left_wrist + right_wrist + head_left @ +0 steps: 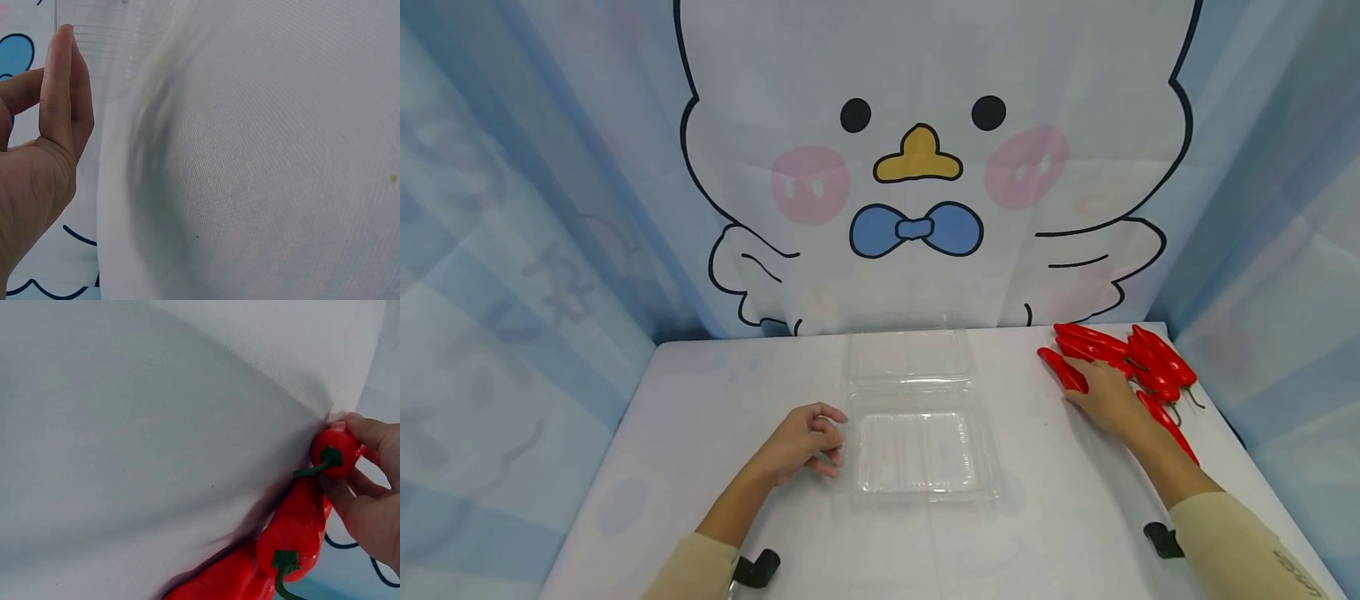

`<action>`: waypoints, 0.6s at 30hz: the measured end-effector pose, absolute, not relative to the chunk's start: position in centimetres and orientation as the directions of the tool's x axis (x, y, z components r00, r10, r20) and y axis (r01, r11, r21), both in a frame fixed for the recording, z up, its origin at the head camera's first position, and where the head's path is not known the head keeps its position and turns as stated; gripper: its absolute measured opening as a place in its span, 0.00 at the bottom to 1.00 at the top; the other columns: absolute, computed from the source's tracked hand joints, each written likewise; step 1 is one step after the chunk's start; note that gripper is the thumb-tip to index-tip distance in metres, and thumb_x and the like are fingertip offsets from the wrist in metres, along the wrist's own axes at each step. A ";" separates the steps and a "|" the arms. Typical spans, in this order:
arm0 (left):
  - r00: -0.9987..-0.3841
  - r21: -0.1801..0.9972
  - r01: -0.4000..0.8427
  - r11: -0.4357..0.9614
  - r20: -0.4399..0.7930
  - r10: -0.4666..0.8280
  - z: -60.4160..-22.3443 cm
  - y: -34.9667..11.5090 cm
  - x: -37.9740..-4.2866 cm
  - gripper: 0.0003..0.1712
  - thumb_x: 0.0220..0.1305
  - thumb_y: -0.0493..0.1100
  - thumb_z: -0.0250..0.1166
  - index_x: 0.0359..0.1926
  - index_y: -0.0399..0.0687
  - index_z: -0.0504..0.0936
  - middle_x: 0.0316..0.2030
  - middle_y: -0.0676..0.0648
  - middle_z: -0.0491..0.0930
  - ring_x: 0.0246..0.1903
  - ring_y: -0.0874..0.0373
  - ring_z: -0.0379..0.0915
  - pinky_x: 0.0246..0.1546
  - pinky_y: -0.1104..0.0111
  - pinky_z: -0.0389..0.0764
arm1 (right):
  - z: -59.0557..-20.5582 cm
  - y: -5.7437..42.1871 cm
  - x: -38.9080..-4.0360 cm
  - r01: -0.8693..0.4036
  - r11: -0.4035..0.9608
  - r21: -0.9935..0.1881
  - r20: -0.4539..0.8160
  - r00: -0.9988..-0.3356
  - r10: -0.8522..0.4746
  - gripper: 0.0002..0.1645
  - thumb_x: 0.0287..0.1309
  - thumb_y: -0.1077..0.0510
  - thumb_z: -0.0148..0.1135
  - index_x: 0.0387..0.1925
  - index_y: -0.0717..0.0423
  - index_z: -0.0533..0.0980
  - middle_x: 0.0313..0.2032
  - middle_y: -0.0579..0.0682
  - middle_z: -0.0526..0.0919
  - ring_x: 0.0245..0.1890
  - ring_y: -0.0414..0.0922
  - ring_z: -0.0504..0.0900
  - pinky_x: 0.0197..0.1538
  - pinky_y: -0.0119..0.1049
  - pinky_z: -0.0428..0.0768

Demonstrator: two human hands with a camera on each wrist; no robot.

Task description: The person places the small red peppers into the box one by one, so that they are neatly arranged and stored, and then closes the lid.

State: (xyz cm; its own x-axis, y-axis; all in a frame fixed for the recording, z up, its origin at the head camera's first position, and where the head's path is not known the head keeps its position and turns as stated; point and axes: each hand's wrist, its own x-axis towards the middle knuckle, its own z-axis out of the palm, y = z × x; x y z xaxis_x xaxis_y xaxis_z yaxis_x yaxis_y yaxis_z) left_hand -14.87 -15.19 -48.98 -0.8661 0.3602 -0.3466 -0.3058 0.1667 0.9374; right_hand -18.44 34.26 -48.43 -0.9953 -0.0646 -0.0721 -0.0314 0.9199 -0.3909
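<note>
At the back right of the table, my right hand (1103,396) pinches a red chili pepper (1060,367) between thumb and fingers. The right wrist view shows this pepper's rounded stem end with its green stem. More red peppers (1161,360) lie in a pile around and beyond the hand. An open, clear plastic clamshell box (983,450) sits mid-table, its lid (910,357) laid back toward the wall. My left hand (805,442) is beside the box's left edge, fingers loosely bent and holding nothing.
The white table (700,433) backs onto a curtain (917,283) printed with a cartoon bird. Blue patterned curtains (512,292) hang on both sides. One pepper (1168,427) lies nearer the table's right edge. Black pieces (757,568) show by both sleeves.
</note>
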 end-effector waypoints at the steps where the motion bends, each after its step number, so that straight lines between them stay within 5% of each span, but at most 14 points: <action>1: -0.867 0.938 -0.304 0.168 -0.346 0.359 -49.0 -15.2 -14.9 0.21 0.69 0.31 0.64 0.61 0.29 0.71 0.29 0.44 0.80 0.26 0.55 0.83 0.26 0.61 0.90 | -48.4 34.3 -18.4 -0.032 0.919 -0.392 -0.071 -0.995 -0.065 0.52 0.53 0.56 0.79 0.74 0.64 0.64 0.67 0.73 0.70 0.66 0.73 0.68 0.56 0.66 0.81; 18: -0.864 0.936 -0.307 0.174 -0.350 0.362 -48.9 -15.2 -15.0 0.21 0.69 0.31 0.64 0.60 0.29 0.71 0.28 0.45 0.80 0.25 0.55 0.83 0.26 0.61 0.90 | -47.2 34.3 -18.0 -0.018 0.893 -0.449 -0.086 -0.994 -0.064 0.46 0.61 0.54 0.73 0.75 0.60 0.64 0.67 0.72 0.70 0.67 0.72 0.66 0.56 0.68 0.81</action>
